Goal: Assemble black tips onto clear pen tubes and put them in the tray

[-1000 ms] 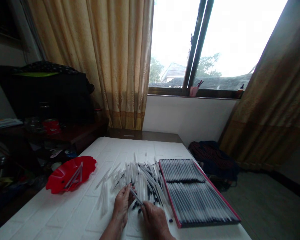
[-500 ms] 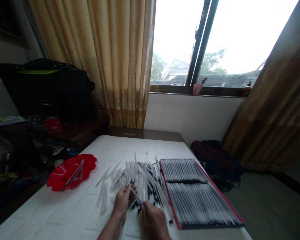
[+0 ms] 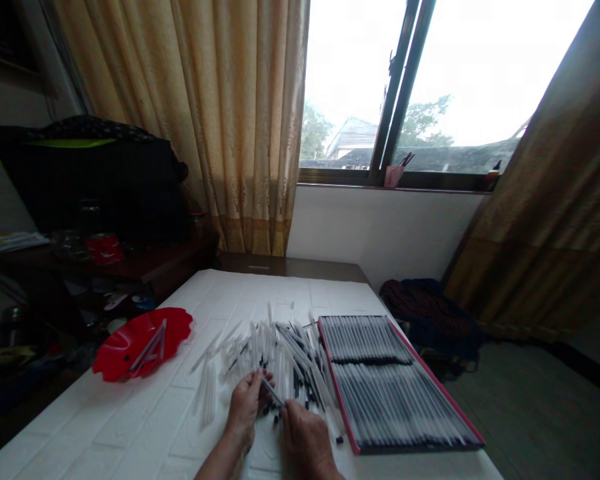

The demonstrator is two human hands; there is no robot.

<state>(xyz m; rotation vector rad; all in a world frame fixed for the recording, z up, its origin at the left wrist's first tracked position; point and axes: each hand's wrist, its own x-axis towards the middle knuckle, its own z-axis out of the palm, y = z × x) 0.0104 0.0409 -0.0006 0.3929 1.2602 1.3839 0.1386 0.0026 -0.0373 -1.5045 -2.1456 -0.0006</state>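
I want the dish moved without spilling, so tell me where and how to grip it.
I'd pinch the dish by its right rim, from the right, where the left hand is: the wavy edge flares outward, offering a lip, and the sticks lie farther in.

Two hands [image 3: 245,403] [image 3: 309,433], one held tube [image 3: 274,393], one red dish [image 3: 111,353], one tray [image 3: 349,430], two tube rows [image 3: 367,339] [image 3: 405,407], two curtains [image 3: 240,120] [image 3: 545,220]

The pen [image 3: 273,392], thin, straight and greyish, is in the lower middle of the frame. It slants from upper left down to lower right, pinched toward its upper end by the left hand [image 3: 247,402] and at its lower end by the right hand [image 3: 307,433]. The stretch between shows; its ends cannot be made out.
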